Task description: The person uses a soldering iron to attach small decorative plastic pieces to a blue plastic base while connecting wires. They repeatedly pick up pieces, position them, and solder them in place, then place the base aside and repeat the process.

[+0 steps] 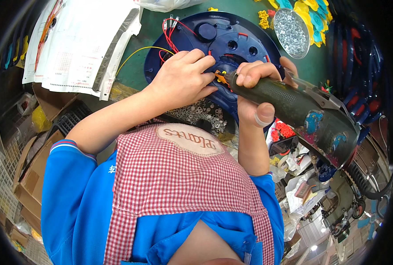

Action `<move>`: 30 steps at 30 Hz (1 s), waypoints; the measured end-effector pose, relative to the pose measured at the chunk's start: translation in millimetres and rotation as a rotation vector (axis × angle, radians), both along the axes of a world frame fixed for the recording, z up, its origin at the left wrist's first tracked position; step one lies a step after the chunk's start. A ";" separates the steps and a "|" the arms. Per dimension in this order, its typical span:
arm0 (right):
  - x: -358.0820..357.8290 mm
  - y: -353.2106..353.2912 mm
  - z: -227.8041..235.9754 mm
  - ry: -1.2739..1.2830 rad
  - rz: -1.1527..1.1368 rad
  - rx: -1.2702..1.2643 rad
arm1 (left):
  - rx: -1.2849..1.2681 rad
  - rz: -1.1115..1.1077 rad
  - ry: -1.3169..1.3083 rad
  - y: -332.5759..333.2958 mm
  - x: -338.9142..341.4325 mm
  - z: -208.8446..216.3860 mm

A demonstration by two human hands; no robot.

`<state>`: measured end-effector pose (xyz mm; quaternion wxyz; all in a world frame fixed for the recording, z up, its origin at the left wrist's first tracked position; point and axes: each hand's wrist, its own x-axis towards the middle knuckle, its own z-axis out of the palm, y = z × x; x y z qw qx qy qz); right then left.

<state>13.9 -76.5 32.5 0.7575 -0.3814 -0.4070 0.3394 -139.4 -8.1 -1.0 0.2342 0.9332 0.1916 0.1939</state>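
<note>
A dark blue round plastic housing (pixel 267 46) lies on the green table, with round holes and posts inside. My right hand (pixel 260 84) is wrapped round a dark green electric screwdriver (pixel 293 104), its nose pointing left at the housing. At that nose sits a small orange and yellow piece (pixel 221 77). My left hand (pixel 185 79) rests over the housing's near-left part with its fingers curled together beside the orange piece; whatever they pinch is hidden. Red wires (pixel 169 40) with clear connectors and a yellow wire (pixel 137 53) come out from beyond my left hand.
Loose screws (pixel 205 115) lie in a heap near my apron. A clear round dish of screws (pixel 291 33) stands at the far right beside yellow and teal plastic pieces (pixel 315 17). White plastic bags (pixel 79 39) cover the far left. Stacked dark blue parts (pixel 360 66) stand on the right.
</note>
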 end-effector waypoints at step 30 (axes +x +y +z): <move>-5.2 17.7 22.9 -0.040 -0.105 -0.020 | -0.036 0.362 0.065 160.7 19.0 3.0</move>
